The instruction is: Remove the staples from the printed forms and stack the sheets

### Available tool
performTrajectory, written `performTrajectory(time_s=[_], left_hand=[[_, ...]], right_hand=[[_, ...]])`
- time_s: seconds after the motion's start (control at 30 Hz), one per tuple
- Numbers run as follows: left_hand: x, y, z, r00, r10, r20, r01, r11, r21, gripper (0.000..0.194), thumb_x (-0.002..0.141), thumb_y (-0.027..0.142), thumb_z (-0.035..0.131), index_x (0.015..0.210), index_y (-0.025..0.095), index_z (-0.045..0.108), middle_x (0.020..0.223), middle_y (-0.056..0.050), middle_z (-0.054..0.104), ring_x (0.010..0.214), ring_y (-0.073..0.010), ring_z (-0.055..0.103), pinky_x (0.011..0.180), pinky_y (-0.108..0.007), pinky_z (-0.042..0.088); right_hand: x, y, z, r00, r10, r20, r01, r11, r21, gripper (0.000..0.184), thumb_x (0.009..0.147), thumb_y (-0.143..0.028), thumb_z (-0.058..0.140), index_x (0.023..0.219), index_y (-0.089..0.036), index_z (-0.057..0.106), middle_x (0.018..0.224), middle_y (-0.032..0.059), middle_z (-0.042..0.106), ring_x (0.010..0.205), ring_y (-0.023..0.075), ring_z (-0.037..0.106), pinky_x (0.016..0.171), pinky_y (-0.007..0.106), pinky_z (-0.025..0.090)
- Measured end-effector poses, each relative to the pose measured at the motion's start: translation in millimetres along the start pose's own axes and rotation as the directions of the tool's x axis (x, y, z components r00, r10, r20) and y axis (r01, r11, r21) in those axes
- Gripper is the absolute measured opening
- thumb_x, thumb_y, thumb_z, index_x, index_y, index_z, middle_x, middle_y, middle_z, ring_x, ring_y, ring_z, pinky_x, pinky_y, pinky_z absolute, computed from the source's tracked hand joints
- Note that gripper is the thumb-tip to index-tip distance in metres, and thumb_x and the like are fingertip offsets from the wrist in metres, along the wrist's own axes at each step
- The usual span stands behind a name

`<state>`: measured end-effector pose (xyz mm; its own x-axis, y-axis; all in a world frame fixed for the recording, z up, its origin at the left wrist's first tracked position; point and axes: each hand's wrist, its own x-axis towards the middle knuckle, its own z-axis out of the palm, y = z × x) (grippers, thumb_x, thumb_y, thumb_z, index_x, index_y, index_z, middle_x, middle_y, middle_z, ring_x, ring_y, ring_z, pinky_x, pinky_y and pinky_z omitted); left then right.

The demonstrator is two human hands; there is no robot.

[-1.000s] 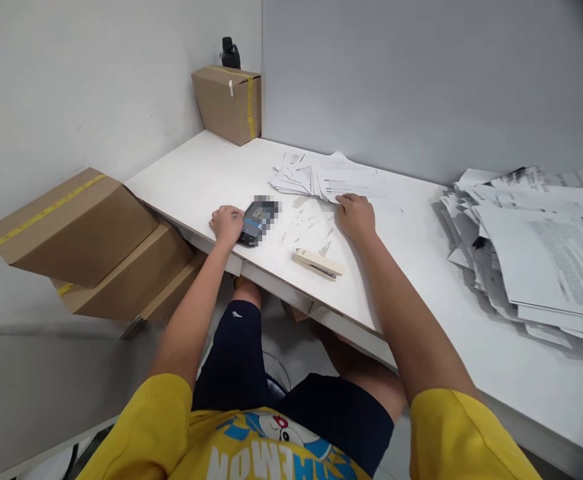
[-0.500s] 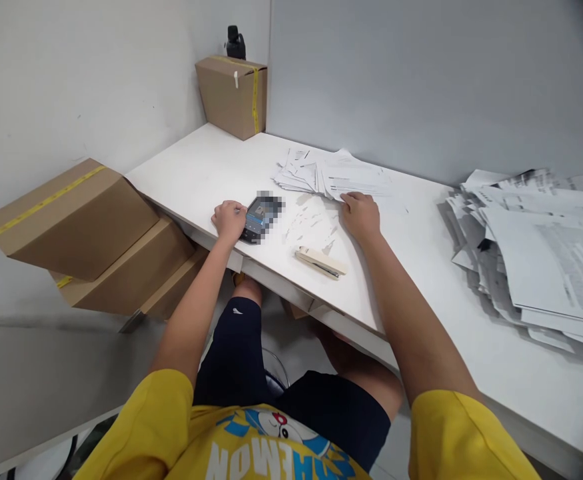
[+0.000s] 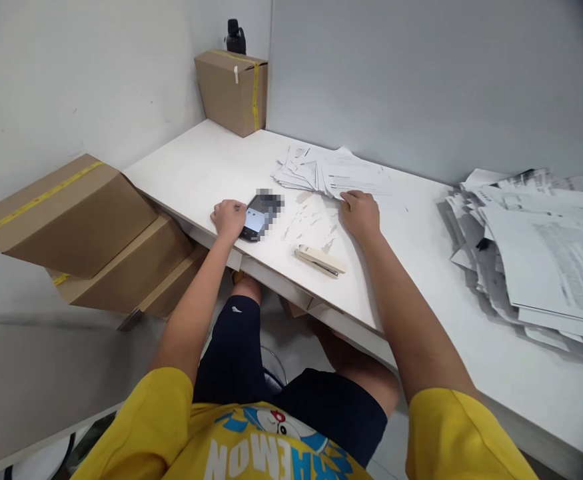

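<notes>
My left hand (image 3: 228, 218) lies curled on the white desk (image 3: 196, 167), its fingers against the left side of a black phone (image 3: 257, 217) whose screen is lit. My right hand (image 3: 361, 213) rests palm down with fingers flat on the desk, its fingertips at the near edge of a small fanned pile of printed papers (image 3: 328, 173). A cream stapler (image 3: 320, 261) lies between my two arms near the desk's front edge. Small torn paper scraps (image 3: 311, 223) are scattered between the phone and my right hand.
A big untidy heap of printed sheets (image 3: 536, 247) covers the desk's right side. A taped cardboard box (image 3: 232, 90) with a black object on top stands in the back corner. Stacked cardboard boxes (image 3: 71, 220) sit left of the desk, below its edge.
The phone's screen has become brighter. The view has shifted slightly; both hands stay in place.
</notes>
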<state>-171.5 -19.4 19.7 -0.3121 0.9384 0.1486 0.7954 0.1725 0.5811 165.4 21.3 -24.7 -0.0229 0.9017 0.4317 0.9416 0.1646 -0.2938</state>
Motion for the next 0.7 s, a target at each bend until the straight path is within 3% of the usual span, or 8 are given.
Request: performTrajectory(time_s=[0.33,0.7], left_hand=[[3,-3,2.4,0.999,0.033,0.037,-0.030,0.998,-0.062,0.019,0.096,0.032,0.059,0.099,0.034,0.077,0.134,0.001,0.068,0.139,-0.0329,0.043,0.116,-0.050,0.031],[4,-6,4.8,0.999,0.043,0.030,-0.040,0.996,-0.078,0.020,0.095,0.033,0.058,0.096,0.034,0.078,0.131,-0.001,0.070,0.138,-0.0347,0.044,0.116,-0.051,0.031]], right_hand=[[0,-3,-5,0.998,0.019,0.062,-0.015,0.998,-0.053,0.047,0.095,-0.021,0.041,0.130,-0.017,0.071,0.133,0.0172,0.067,0.118,0.0372,0.058,0.097,0.052,0.050],[-1,2,1,1.000,0.011,0.006,-0.012,0.999,0.042,0.046,0.091,-0.022,0.041,0.124,-0.020,0.074,0.128,0.0167,0.069,0.114,0.0392,0.057,0.094,0.058,0.050]])
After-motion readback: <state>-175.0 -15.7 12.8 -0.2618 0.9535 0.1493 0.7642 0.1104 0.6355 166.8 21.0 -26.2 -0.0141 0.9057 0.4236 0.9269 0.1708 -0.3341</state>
